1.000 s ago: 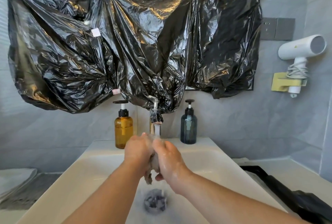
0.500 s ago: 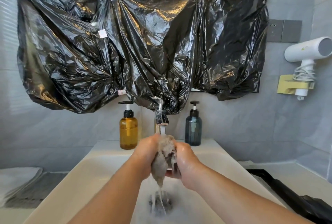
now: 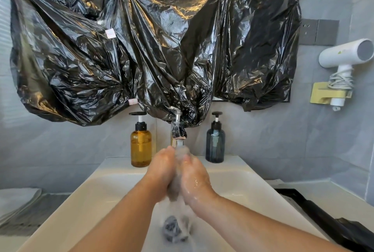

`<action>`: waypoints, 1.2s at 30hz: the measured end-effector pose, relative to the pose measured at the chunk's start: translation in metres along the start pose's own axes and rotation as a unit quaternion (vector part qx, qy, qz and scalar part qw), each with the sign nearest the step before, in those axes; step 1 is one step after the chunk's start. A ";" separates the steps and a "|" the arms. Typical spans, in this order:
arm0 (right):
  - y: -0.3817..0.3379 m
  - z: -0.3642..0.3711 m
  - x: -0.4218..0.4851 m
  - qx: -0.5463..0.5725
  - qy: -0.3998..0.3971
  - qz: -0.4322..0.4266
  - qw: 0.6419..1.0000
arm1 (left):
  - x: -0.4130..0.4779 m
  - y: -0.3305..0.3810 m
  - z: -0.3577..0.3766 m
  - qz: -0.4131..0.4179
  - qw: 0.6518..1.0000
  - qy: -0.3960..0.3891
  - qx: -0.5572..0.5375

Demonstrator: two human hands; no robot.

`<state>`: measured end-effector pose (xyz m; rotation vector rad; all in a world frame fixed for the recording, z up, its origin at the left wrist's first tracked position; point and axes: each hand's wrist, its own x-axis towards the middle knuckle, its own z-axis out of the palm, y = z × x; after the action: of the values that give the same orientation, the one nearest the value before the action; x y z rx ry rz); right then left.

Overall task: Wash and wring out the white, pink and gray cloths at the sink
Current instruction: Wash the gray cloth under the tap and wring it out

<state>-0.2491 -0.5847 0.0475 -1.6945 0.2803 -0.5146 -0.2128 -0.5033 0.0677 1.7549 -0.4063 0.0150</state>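
A wet gray cloth [image 3: 176,179] is squeezed between my two hands over the white sink [image 3: 101,193], right under the faucet [image 3: 178,134]. My left hand [image 3: 162,172] grips it from the left, my right hand [image 3: 194,179] from the right, and both are wet. Most of the cloth is hidden between my palms; only a blurred strip shows. Water runs down toward the drain [image 3: 174,229]. No white or pink cloth is identifiable.
An amber pump bottle [image 3: 141,144] and a dark blue pump bottle [image 3: 215,142] flank the faucet. Black plastic sheeting [image 3: 151,45] covers the wall above. A white hair dryer [image 3: 344,57] hangs at right. A black object [image 3: 323,219] lies on the right counter, folded white fabric [image 3: 18,201] at left.
My hands have closed together again around the gray cloth, hiding most of it. Half a second ago the cloth bulged out between them, dripping.
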 end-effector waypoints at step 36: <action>0.015 0.001 0.008 0.042 -0.028 0.080 0.995 | 0.002 0.003 0.011 -0.024 0.999 -0.004 0.048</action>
<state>-0.2400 -0.5901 0.0338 -1.5868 0.3457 -0.3536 -0.2143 -0.5148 0.0689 1.8602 -0.3732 -0.0067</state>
